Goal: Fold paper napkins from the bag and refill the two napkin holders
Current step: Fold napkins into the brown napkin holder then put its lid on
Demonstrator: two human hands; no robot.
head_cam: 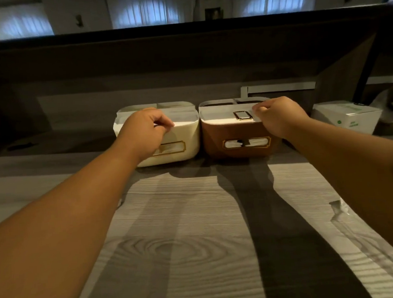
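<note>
Spanning foreground, grey woodgrain table [198,253], curtained windows [145,11] behind

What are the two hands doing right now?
Left hand: pinches the napkins in the cream holder.
Right hand: fingers curled at the brown holder; grip unclear.

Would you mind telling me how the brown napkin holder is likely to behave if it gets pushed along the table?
The brown napkin holder is low and wide with a flat base, so it should slide rather than tip. It looks like thin plastic, probably light even with napkins inside. The cream holder sits right beside it, so a leftward push would likely nudge that too.
</note>
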